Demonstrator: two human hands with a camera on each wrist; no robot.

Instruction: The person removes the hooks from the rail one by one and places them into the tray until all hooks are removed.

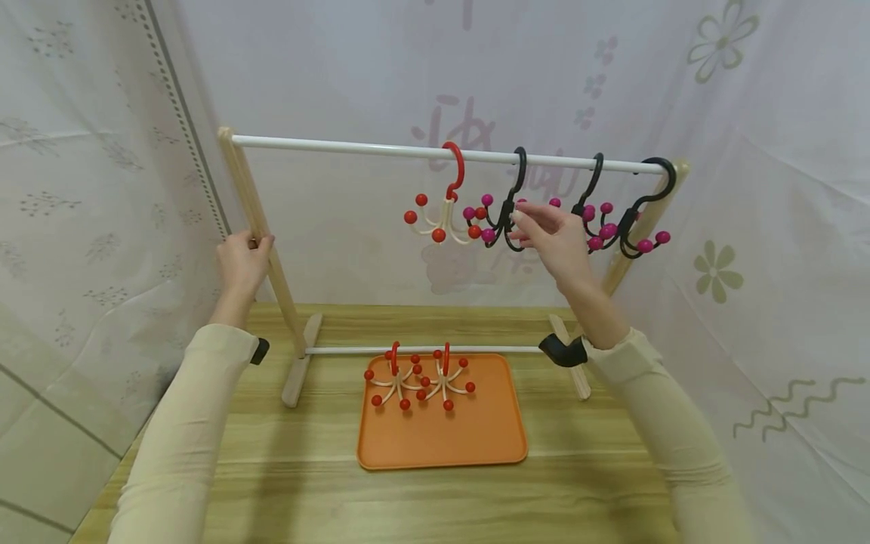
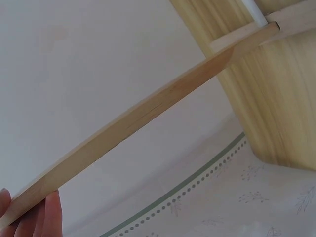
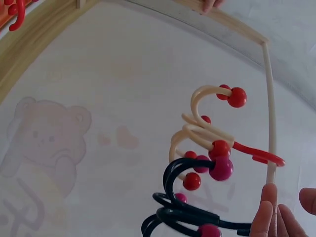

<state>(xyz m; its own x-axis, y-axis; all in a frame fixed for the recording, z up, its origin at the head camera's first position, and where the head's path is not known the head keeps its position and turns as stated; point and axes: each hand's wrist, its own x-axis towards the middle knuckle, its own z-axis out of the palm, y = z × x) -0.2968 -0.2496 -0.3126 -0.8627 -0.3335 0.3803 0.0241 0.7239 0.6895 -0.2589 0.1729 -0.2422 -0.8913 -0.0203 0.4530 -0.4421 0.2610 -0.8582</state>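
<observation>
My left hand [image 1: 245, 261] grips the left wooden post [image 1: 275, 276] of a rack, its fingers curled round the post in the left wrist view. My right hand [image 1: 553, 238] is raised at a black hook hanger [image 1: 506, 215] with magenta balls, which hangs on the white rod [image 1: 340, 146]. In the right wrist view the thumb [image 3: 308, 200] is apart from the fingers [image 3: 266, 210], which overlap the rod and the black hook's end. Just left of this hanger hangs a red-hooked hanger [image 1: 445, 215] with cream arms and red balls.
Two more black hangers with magenta balls, one near the right post [image 1: 635, 227], hang right of my hand. On the wooden table [image 1: 306, 468], an orange tray [image 1: 469, 438] holds two red-hooked cream hangers [image 1: 397, 381]. A white lower bar [image 1: 347, 350] runs behind them.
</observation>
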